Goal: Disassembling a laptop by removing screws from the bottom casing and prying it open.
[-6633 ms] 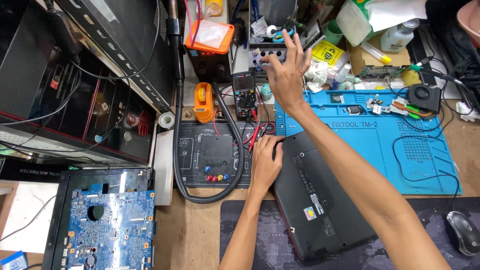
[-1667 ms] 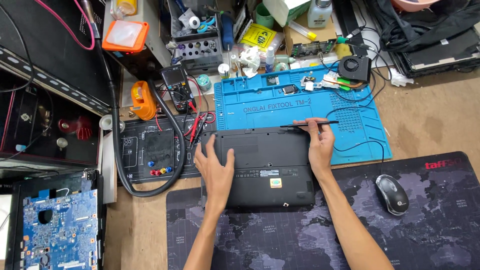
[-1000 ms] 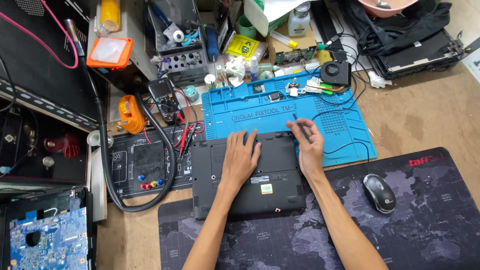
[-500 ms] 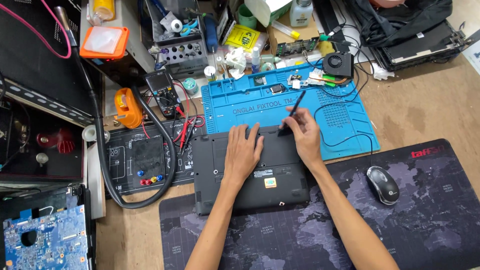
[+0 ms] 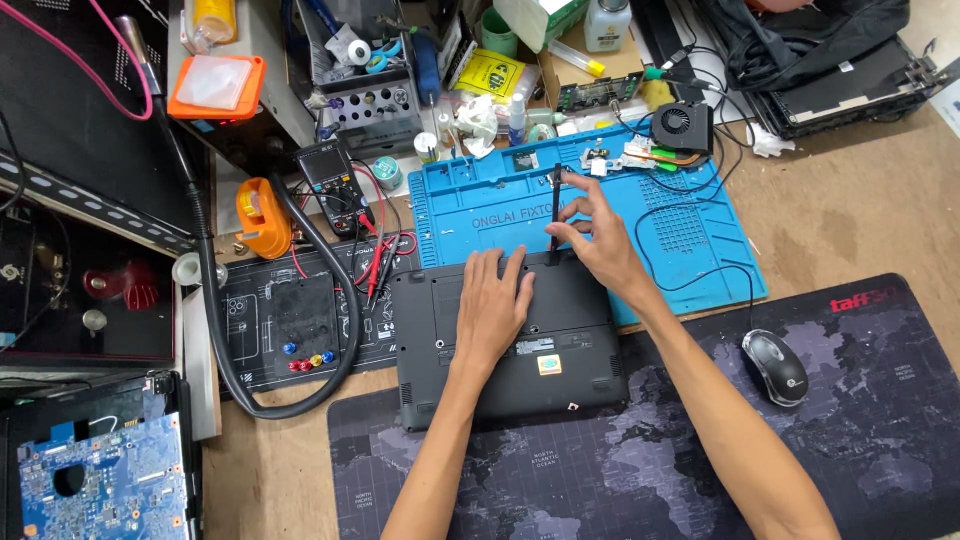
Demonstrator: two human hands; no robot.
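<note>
Right hand (image 5: 600, 245) has stood the screwdriver (image 5: 555, 215) upright at the laptop (image 5: 510, 345) rear edge.

Black laptop (image 5: 510, 345) underside with a small yellow sticker (image 5: 549, 365). Black screwdriver (image 5: 555, 212). Bright blue work mat (image 5: 690, 235) with raised lettering. Dark desk mat (image 5: 640, 470) printed with a grey world map and a red logo. Black and grey mouse (image 5: 775, 367). Orange tape dispenser (image 5: 262, 215). Blue circuit board (image 5: 105, 485). Brown wooden table (image 5: 860, 215).
</note>
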